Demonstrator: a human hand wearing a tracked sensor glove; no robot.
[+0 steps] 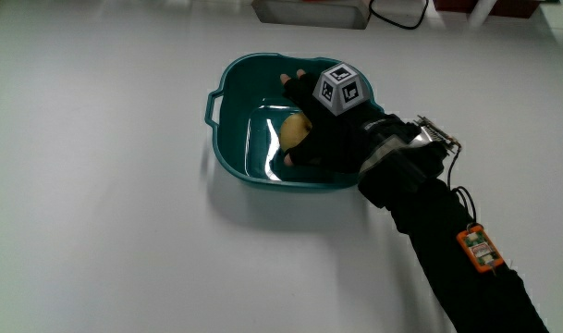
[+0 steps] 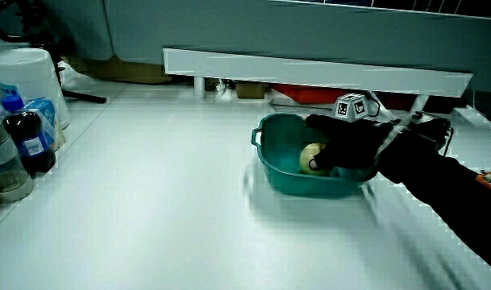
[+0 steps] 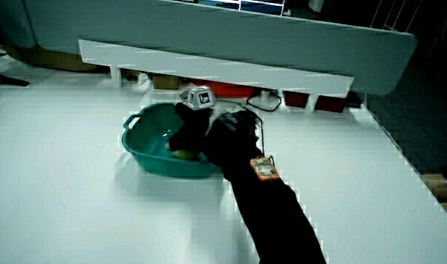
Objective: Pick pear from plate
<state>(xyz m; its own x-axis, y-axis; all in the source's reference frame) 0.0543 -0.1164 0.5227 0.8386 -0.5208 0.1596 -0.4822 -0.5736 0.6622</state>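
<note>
I see my hand [image 1: 320, 125] inside the teal bowl [image 1: 227, 157]; fingers curled around the yellow pear [image 1: 293, 129]; bowl on the white surface [image 1: 105, 213].

I can read no words, brands or numbers anywhere here. The only signs are the black-and-white square patterns on the cube [image 1: 342, 88] on the back of my hand [image 1: 320, 129]; they are coded blocks, not letters, and they show in both side views too [image 2: 351, 106] [image 3: 196, 95]. The orange tag [image 1: 478, 248] on my forearm carries a pale patch, but nothing on it is legible. In a side view, the bottle [image 2: 29, 133] at the table's edge wears a blue label whose print is too small to make out.
</note>
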